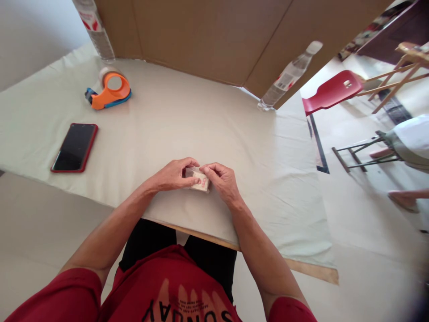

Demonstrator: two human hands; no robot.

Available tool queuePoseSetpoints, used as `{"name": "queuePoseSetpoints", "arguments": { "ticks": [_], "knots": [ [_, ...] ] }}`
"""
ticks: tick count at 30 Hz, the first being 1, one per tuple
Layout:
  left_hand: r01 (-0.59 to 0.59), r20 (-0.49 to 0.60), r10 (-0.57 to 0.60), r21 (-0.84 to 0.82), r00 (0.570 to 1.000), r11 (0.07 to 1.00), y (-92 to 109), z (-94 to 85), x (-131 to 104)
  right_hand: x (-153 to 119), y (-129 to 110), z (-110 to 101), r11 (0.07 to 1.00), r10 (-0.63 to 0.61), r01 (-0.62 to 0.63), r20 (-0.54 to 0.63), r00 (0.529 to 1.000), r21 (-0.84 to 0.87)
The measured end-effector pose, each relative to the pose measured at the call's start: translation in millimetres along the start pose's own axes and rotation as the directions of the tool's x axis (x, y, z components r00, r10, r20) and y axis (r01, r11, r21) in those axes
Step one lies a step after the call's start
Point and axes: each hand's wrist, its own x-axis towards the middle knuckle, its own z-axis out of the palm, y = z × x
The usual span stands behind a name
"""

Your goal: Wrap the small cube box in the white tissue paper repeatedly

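A small pale packet (201, 182) with red print, which looks wrapped in clear film, rests on the cloth near the table's front edge. My left hand (174, 174) curls around its left side, thumb in front and fingers behind, closed on it. At the packet's upper right corner, my right hand (223, 181) has thumb and forefinger pinched together against it. Whether those fingertips hold the film or the packet itself is too small to tell. My fingers hide the packet's left end and part of its top.
A phone (74, 147) in a red case lies left, with an orange tape dispenser (112, 91) behind it. Water bottles stand at the back left (95, 33) and right (288, 78), by a cardboard panel (194, 40). Beyond the table's right side are a red chair (335, 94) and a seated person (410, 143).
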Motion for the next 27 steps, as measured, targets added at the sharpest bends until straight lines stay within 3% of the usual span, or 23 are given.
{"name": "queuePoseSetpoints", "arguments": {
  "ticks": [16, 27],
  "knots": [
    [0.063, 0.004, -0.063, -0.085, 0.998, 0.994, 3.5, 0.9, -0.6, 1.9, 1.2, -2.7, 1.0, 0.005, -0.004, 0.017, 1.0, -0.012],
    [-0.002, -0.061, 0.007, 0.068, 0.998, 0.998, 4.8, 4.2, -1.4, 1.7, 1.3, -3.1, 0.999, 0.011, -0.011, 0.021, 1.0, -0.034]
  ]
}}
